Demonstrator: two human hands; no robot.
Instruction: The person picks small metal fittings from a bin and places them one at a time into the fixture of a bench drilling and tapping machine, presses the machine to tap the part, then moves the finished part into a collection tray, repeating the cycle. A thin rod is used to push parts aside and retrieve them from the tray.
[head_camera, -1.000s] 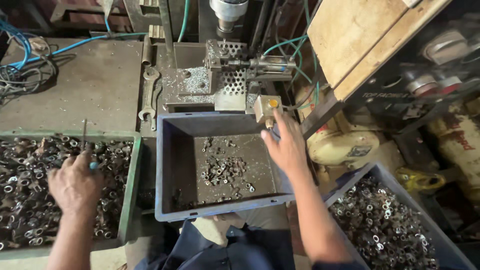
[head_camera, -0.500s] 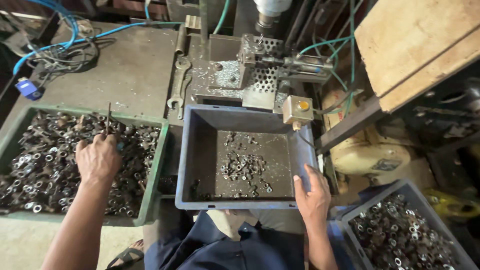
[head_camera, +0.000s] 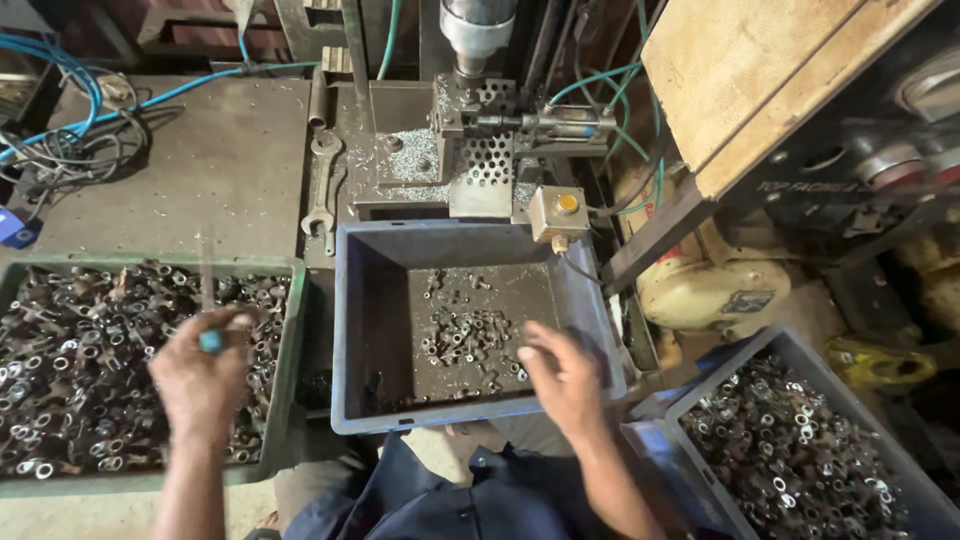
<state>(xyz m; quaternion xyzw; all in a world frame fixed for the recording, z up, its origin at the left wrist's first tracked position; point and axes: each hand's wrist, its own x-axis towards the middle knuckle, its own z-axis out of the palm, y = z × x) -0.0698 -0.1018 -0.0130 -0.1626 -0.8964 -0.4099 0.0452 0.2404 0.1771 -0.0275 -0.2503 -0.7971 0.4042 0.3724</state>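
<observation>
While left hand (head_camera: 200, 385) grips rod (head_camera: 208, 300) over green tray (head_camera: 290, 400), right hand (head_camera: 562, 378) hovers over grey bin (head_camera: 350, 330).

A metal workshop is showing itself here: a drill press (head_camera: 478, 40) is standing over a greasy steel bench (head_camera: 200, 170); swarf is lying round its vise (head_camera: 480, 150); a spanner (head_camera: 322, 190) is resting beside it; bins (head_camera: 345, 330) are holding small metal parts

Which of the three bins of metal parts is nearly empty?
The middle grey bin, below the drill press: only a small heap on its floor, while the green bin and right-hand grey bin are heaped full.
</observation>
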